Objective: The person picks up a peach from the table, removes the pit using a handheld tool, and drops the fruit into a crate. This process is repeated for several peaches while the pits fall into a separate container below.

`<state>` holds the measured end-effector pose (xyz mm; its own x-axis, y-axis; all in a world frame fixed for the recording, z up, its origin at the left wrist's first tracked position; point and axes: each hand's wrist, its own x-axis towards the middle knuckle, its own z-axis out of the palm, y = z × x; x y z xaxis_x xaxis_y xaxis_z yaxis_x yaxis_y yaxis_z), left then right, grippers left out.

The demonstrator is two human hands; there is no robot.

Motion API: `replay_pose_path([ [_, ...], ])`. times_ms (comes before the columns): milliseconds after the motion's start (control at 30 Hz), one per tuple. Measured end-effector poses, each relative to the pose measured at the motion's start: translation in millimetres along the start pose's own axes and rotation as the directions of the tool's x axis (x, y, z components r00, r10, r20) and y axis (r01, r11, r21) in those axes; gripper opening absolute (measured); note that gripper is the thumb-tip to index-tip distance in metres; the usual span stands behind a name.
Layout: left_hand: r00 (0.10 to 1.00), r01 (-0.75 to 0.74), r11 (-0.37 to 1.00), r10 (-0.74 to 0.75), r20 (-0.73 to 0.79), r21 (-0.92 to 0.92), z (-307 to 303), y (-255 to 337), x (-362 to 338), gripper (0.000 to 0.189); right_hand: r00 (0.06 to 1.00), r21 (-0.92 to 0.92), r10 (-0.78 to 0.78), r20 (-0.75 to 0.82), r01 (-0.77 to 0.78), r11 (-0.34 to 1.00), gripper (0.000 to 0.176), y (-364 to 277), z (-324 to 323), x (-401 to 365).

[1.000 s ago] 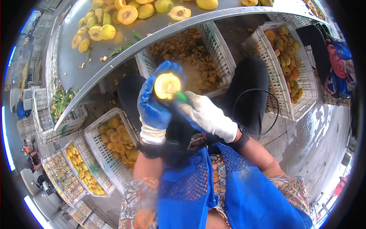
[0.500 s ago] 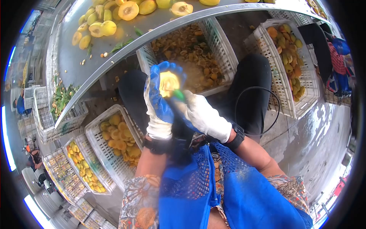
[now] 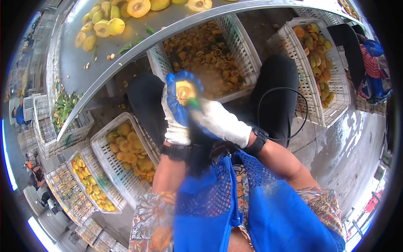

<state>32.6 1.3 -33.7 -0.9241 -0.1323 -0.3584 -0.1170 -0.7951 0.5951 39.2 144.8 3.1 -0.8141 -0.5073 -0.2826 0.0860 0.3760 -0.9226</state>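
My left hand [image 3: 175, 110], in a blue-coated white glove, cups a halved yellow peach [image 3: 184, 90] with its cut face up. A round core mark shows in the middle of the flesh. My right hand [image 3: 223, 122], in a white glove, is closed round a small tool with a green part [image 3: 193, 103] at the lower edge of the fruit. The tool's working end is blurred and I cannot make out its shape. Both hands are close together above my lap, in front of a white crate [image 3: 251, 54] holding many small fruit pieces.
A metal table [image 3: 138, 26] with whole and halved fruit curves across the front. Fruit-filled crates stand at my left [image 3: 97, 145] and right [image 3: 338, 98]. A black cable [image 3: 307, 115] loops by my right knee. Another person [image 3: 372, 63] sits at far right.
The peach's cut face now shows a clearer ring round its middle. The green part has moved slightly left, and my right hand has shifted a little lower. The whole view has shifted slightly.
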Motion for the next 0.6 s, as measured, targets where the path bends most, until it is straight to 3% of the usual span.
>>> replay_pose_path([
  [33, 1.0, 0.019, 0.995, -0.017, 0.022, -0.1, 0, 0, 0, 0.042, 0.999, -0.016, -0.032, -0.01, 0.032, 0.999, 0.036, -1, -1, 0],
  [133, 1.0, -0.002, 0.992, 0.005, 0.026, -0.123, 7, 1, 0, 0.043, 0.997, -0.058, -0.036, -0.063, 0.033, 0.998, 0.034, -2, 2, -2],
  [333, 1.0, -0.017, 1.0, 0.017, -0.004, -0.02, 4, 3, -2, 0.044, 0.998, -0.033, -0.051, -0.041, 0.05, 0.998, 0.035, 2, 8, 2],
  [433, 0.999, -0.023, 1.0, 0.023, 0.042, -0.009, -3, 2, 3, 0.045, 0.998, 0.006, 0.062, -0.029, -0.062, 0.998, 0.036, -6, 8, -1],
  [467, 0.998, -0.067, 0.997, 0.066, 0.021, 0.028, 1, 0, 1, 0.046, 0.994, -0.051, -0.04, -0.106, 0.035, 0.998, 0.038, -1, 12, -1],
  [600, 0.997, -0.071, 0.997, 0.072, -0.019, 0.042, 7, 0, 0, 0.046, 0.994, -0.08, -0.043, -0.104, 0.035, 0.996, 0.036, 2, 13, 1],
])
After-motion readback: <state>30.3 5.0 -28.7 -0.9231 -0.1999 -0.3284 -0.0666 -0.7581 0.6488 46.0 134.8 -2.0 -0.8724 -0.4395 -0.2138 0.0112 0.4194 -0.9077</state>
